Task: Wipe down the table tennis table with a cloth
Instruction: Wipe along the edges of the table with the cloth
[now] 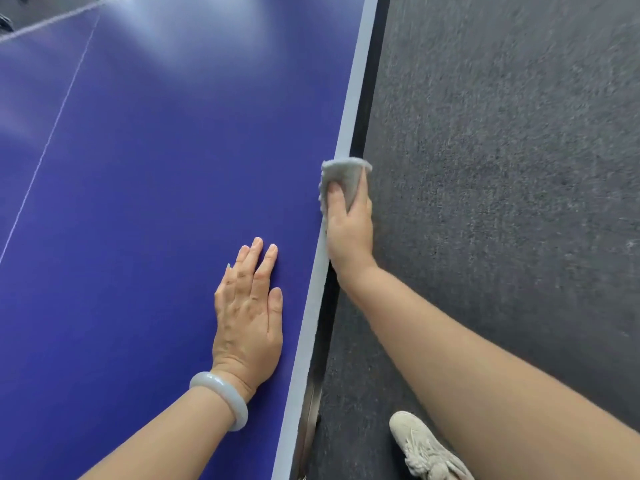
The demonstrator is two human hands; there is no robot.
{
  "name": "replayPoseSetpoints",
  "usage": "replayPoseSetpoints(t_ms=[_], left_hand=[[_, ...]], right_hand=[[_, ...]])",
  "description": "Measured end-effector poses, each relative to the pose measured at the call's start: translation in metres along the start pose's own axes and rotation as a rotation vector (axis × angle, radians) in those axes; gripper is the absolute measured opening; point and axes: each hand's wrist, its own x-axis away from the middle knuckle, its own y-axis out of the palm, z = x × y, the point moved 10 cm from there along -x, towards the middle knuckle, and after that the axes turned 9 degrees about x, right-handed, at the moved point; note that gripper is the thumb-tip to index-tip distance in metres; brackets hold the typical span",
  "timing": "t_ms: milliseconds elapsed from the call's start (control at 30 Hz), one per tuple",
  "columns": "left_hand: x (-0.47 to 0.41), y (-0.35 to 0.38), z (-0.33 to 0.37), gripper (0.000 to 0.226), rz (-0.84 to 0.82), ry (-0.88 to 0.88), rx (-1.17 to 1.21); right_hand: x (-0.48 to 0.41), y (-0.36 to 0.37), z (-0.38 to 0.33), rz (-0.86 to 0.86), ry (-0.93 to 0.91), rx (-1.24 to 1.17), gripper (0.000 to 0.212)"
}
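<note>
The blue table tennis table [156, 161] fills the left of the view, with a pale border line along its right edge. My right hand [348, 230] grips a grey cloth [346, 176] folded over that edge, thumb on top and fingers hidden down the side. My left hand [249, 306] lies flat on the blue surface near the edge, fingers straight, a pale bangle on its wrist.
Dark grey carpet [502, 168] covers the floor to the right of the table. My light shoe [422, 448] stands on it at the bottom. A thin white centre line [52, 133] crosses the table, and the net's white band [45, 24] shows at the top left.
</note>
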Motion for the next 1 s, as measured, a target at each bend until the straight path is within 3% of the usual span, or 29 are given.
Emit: replayPoseSetpoints(t_ms=[100,167,333,467,633,733,800,900,1000], left_hand=[[-0.001,0.002,0.0,0.055,-0.012,-0.003,-0.012],[-0.001,0.001,0.0,0.055,-0.012,-0.008,-0.016],[-0.002,0.001,-0.002,0.055,-0.014,-0.016,-0.006],[-0.002,0.001,-0.002,0.056,-0.011,-0.019,0.002],[-0.003,-0.001,0.001,0.056,-0.005,-0.02,-0.012],[-0.003,0.0,0.0,0.056,-0.014,-0.021,-0.013],[-0.003,0.0,0.0,0.056,-0.013,-0.018,-0.013],[-0.002,0.0,-0.001,0.056,-0.012,-0.014,-0.001],[0.001,0.0,-0.001,0.056,-0.009,-0.012,0.003]], right_hand=[[0.088,0.007,0.03,-0.025,0.005,-0.015,0.068],[0.101,0.011,0.035,-0.085,0.003,0.005,0.073],[-0.018,-0.001,-0.005,-0.038,0.011,0.04,0.053],[-0.071,-0.004,-0.021,-0.033,0.065,0.047,0.062],[0.054,0.005,0.028,-0.014,0.071,0.063,0.066],[0.157,0.012,0.059,-0.136,0.079,0.055,0.067],[0.179,0.014,0.07,-0.241,0.107,0.103,0.073],[0.138,0.015,0.059,-0.297,0.101,0.136,0.086],[0.06,0.008,0.037,-0.15,0.105,0.114,0.075]])
